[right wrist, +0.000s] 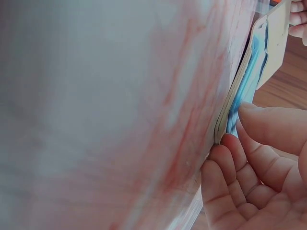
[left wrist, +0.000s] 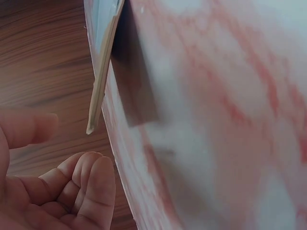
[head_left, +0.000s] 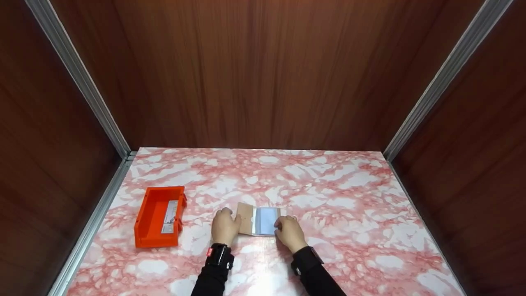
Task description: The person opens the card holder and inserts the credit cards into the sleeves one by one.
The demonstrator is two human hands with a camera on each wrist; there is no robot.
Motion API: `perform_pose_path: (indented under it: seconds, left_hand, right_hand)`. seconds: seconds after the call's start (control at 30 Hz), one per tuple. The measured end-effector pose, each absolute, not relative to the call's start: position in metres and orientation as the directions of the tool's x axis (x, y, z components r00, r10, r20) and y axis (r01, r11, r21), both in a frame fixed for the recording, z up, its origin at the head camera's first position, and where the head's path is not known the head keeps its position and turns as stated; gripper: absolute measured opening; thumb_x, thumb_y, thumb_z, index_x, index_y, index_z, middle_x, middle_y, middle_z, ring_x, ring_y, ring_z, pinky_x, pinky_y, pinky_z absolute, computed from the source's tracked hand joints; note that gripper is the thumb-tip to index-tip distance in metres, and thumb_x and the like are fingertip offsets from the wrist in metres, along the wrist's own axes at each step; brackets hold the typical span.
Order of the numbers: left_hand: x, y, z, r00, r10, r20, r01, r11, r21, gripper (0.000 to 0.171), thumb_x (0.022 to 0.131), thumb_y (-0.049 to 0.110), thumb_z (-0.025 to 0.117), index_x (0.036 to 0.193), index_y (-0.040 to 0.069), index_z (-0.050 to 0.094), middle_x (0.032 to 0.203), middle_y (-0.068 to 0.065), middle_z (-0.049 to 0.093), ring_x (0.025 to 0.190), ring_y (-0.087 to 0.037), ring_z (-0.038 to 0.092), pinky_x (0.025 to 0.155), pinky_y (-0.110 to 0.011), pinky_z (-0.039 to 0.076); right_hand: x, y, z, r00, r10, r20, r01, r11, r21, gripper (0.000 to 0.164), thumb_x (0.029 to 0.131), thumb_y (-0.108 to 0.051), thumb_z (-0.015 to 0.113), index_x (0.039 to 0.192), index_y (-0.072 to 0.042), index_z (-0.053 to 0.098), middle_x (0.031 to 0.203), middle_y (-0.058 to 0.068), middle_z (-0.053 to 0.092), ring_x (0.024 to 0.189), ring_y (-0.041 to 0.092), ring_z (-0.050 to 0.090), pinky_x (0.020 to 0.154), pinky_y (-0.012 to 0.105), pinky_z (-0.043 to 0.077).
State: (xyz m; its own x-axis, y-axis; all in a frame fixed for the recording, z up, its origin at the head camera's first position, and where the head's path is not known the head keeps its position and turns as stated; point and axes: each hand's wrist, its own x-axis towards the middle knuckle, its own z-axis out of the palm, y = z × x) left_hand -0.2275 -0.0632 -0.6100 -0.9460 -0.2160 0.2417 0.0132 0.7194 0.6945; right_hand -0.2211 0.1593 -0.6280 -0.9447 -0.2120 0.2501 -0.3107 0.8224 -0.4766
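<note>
A small booklet (head_left: pixel 245 218) with a tan card cover lies opened out, a pale blue inner part (head_left: pixel 268 221) on its right half. My right hand (head_left: pixel 290 233) is at its right edge. In the right wrist view, the thumb (right wrist: pixel 268 122) lies against the blue part while curled fingers meet the card edge, pinching it. Beside the left cover flap rests my left hand (head_left: pixel 225 226). The left wrist view shows its fingers (left wrist: pixel 93 191) loosely bent, with a gap between them and the raised flap (left wrist: pixel 101 88).
An orange bin (head_left: pixel 141 224) stands on the left of the pink-and-white marbled table (head_left: pixel 353 205), with a printed paper (head_left: pixel 169 217) inside it. Brown wood-look panels (head_left: pixel 263 74) with metal corner strips (head_left: pixel 82 78) enclose the back and both sides.
</note>
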Motion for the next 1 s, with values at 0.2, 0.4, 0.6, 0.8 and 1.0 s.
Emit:
perform_pose_path:
  seconds: [0.2, 0.4, 0.6, 0.8, 1.0]
  left_hand:
    - [-0.229, -0.078, -0.600, -0.945, -0.199, 0.261, 0.040, 0.720, 0.693, 0.022, 0.084, 0.013, 0.072, 0.091, -0.006, 0.065, 0.078, -0.013, 0.060, 0.073, -0.033, 0.062, 0.070, -0.048, 0.050]
    - [-0.233, -0.096, -0.590, -0.936, -0.181, 0.302, 0.068, 0.749, 0.659, 0.020, 0.085, 0.013, 0.070, 0.090, -0.006, 0.065, 0.077, -0.013, 0.060, 0.072, -0.033, 0.061, 0.070, -0.049, 0.050]
    - [-0.235, -0.115, -0.581, -0.933, -0.199, 0.299, 0.053, 0.747, 0.662, 0.020, 0.087, 0.013, 0.068, 0.093, -0.006, 0.065, 0.079, -0.014, 0.061, 0.074, -0.034, 0.061, 0.071, -0.049, 0.049]
    - [-0.237, -0.137, -0.568, -0.934, -0.216, 0.284, 0.029, 0.747, 0.664, 0.020, 0.088, 0.013, 0.068, 0.095, -0.006, 0.066, 0.080, -0.015, 0.061, 0.074, -0.034, 0.060, 0.070, -0.049, 0.049]
    - [-0.241, -0.159, -0.559, -0.924, -0.251, 0.289, -0.001, 0.756, 0.654, 0.023, 0.088, 0.012, 0.065, 0.097, -0.009, 0.065, 0.082, -0.020, 0.062, 0.079, -0.042, 0.061, 0.074, -0.053, 0.048]
  right_hand:
    - [-0.222, 0.159, -0.628, -0.941, -0.219, 0.258, -0.320, 0.823, -0.470, 0.019, 0.073, 0.001, 0.076, 0.083, -0.007, 0.064, 0.075, 0.001, 0.055, 0.073, 0.022, 0.054, 0.071, 0.039, 0.046]
    - [-0.222, 0.159, -0.629, -0.940, -0.218, 0.261, -0.321, 0.825, -0.466, 0.018, 0.073, 0.001, 0.076, 0.084, -0.007, 0.064, 0.076, 0.002, 0.055, 0.073, 0.023, 0.055, 0.071, 0.040, 0.047]
    - [-0.222, 0.159, -0.629, -0.941, -0.218, 0.260, -0.320, 0.825, -0.466, 0.018, 0.073, 0.002, 0.076, 0.083, -0.007, 0.064, 0.076, 0.002, 0.056, 0.074, 0.024, 0.055, 0.073, 0.041, 0.047]
    - [-0.222, 0.158, -0.627, -0.944, -0.211, 0.252, -0.311, 0.821, -0.479, 0.018, 0.072, 0.002, 0.075, 0.083, -0.006, 0.064, 0.076, 0.003, 0.057, 0.073, 0.024, 0.056, 0.070, 0.040, 0.048]
    - [-0.222, 0.157, -0.626, -0.943, -0.220, 0.251, -0.317, 0.826, -0.466, 0.018, 0.073, 0.002, 0.076, 0.084, -0.006, 0.064, 0.074, 0.002, 0.056, 0.073, 0.023, 0.055, 0.076, 0.042, 0.046]
